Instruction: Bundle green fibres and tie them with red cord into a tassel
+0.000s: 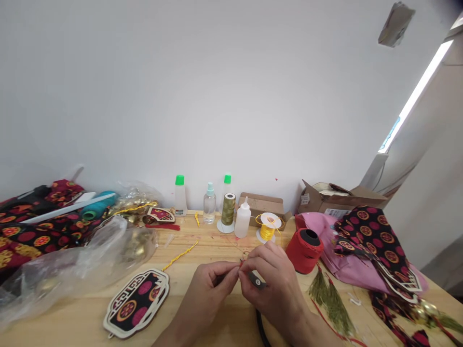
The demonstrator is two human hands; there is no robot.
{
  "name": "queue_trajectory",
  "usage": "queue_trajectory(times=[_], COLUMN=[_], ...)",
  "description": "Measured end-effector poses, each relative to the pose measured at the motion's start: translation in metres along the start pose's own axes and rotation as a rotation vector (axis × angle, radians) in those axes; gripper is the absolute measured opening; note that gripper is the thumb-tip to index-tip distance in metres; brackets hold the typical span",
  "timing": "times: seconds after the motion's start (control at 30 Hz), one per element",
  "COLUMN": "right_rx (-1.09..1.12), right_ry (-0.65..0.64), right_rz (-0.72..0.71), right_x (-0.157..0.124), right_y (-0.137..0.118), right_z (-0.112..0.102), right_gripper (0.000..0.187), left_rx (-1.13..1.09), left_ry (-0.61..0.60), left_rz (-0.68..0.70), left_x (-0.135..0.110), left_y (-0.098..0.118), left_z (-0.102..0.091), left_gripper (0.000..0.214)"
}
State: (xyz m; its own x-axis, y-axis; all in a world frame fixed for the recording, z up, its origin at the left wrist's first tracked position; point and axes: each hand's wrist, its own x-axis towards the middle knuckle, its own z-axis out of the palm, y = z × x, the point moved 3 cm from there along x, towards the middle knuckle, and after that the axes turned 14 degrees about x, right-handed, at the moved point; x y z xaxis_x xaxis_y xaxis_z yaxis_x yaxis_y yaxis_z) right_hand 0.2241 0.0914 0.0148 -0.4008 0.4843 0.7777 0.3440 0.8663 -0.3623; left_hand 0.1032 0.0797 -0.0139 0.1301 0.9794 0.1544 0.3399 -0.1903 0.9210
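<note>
My left hand [217,284] and my right hand [269,277] meet over the table's front middle, thumbs and fingers pinched together at the tips. A tiny reddish bit [240,264] shows between them, too small to name. Under my right palm appear dark scissors [257,281] with a round pivot and black handle; whether that hand grips them or they lie on the table, I cannot tell. To the left lies a flat ornament [136,303] with pale lattice edging, dark patterned fabric and a yellow cord [180,255]. A red thread spool [305,250] stands right of my hands.
Behind stand a white squeeze bottle [242,220], an olive thread spool [228,210], a clear bottle [209,205] and a yellow cord reel [268,232]. Green tassels [331,301] and patterned fabric [376,241] lie right. A plastic bag [83,270] covers the left, and a cardboard box [336,200] sits back right.
</note>
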Motion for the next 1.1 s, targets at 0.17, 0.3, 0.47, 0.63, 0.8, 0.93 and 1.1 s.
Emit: queue_trajectory(times=[0.17,0.3,0.47,0.63,0.8,0.93,1.1], right_rx=[0.147,0.295,0.228,0.175,0.126,0.099,0.036], right_ry=[-0.004,-0.010,-0.041,-0.034,0.012,0.018,0.004], right_rz=[0.064,0.119,0.032,-0.030,-0.034,0.001,-0.015], right_x=[0.002,0.005,0.004,0.001,0.001,0.002,0.002], right_y=[0.000,0.005,0.010,0.008,0.005,0.002,-0.001], right_z=[-0.003,-0.011,-0.015,-0.009,-0.007,-0.008,-0.007], right_gripper=[0.011,0.009,0.009,0.010,0.003,0.011,0.013], left_rx=[-0.049,-0.199,-0.419,-0.466,-0.427,-0.361,-0.257], left_ry=[-0.016,-0.034,-0.024,-0.045,-0.069,-0.063,-0.027], left_rz=[-0.083,-0.136,-0.211,-0.190,-0.175,-0.173,-0.160], left_x=[0.000,0.001,0.001,0.000,0.000,0.001,0.001], left_y=[-0.008,-0.013,-0.013,-0.010,-0.010,-0.010,-0.012], left_z=[0.000,0.000,-0.001,0.001,0.003,0.005,0.004], left_gripper=[0.033,0.034,0.028,0.031,0.033,0.037,0.038])
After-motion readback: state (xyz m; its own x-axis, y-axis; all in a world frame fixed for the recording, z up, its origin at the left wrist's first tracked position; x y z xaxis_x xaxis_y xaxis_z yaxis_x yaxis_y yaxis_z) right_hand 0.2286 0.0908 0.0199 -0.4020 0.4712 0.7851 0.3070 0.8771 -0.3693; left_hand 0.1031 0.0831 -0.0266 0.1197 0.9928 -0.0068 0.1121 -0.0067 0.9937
